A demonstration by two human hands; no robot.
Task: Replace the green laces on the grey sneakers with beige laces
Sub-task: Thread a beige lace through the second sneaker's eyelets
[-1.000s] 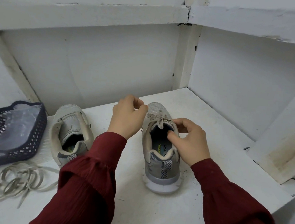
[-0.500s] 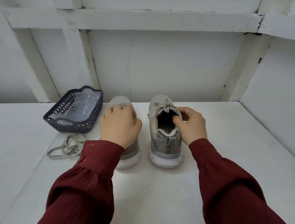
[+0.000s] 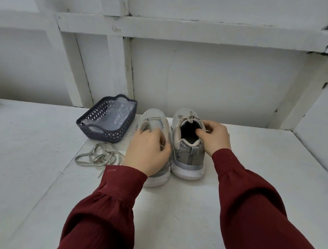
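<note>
A white painted surface (image 3: 172, 213) fills the near view, with two dark red sleeves (image 3: 250, 209) reaching across it to the work. The left hand (image 3: 147, 152) has its fingers curled over the heel and collar of the left sneaker (image 3: 155, 117), grasping it. The right hand (image 3: 215, 138) grips the collar of the right sneaker (image 3: 188, 157), thumb tucked into the opening and fingers wrapped on the outside. The two shoes stand side by side, heels nearest, toes far, all but touching. The right one carries a pale lace tied in a bow (image 3: 189, 116) at the top of its tongue; the left shows a bare tongue and no lace that I can make out. Left of the left sneaker lies a loose tangle of laces (image 3: 100, 155); whether they are green or beige the light does not tell. The step looks like squaring up the pair before lacing the left shoe. To do it well, keep each heel flat, hold the left shoe steady by its collar, and free one hand for the loose laces, sorting out a single end before threading from the toe eyelets. Farther left is a dark lattice basket (image 3: 92, 122) with a clear bag (image 3: 116, 114) inside, and beyond all a white boarded wall (image 3: 202, 78).
</note>
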